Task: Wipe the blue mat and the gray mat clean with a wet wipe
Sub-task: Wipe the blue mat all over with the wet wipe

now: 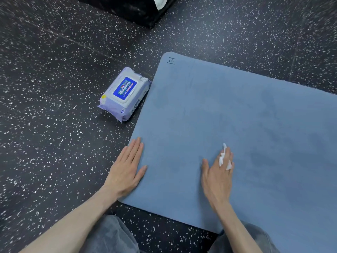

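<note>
Blue mat (237, 125) lies flat on a black floor (54, 70) speckled with white, its long side running off to the right out of view. Near its far left corner a small dark mark is handwritten, something like the character 正, though I cannot be sure of it. Darker patches mottle the surface towards the right.

Just beside the mat's left edge sits a pack of wet wipes (125, 94), pale lilac plastic with a white flip lid that is closed. The blue label on the lid reads "HuiBaiLi" in white letters; smaller print under it is too fine to read. A small round yellow sticker shows at one end, and a tiny number on the side looks like 80. Whatever is inside stays hidden under the lid.

The left hand (127, 168) rests flat on the mat's near left edge, fingers straight and together, thumb spread, holding nothing. The right hand (217, 172) is further in on the mat, palm down, with a crumpled white wet wipe (223, 157) caught between its fingers and pressed against the surface; bits of wipe poke up past the knuckles.

Grey trousers (113, 234) show at the bottom. At the top edge stands a black object (136, 11) with something white tucked against it.
</note>
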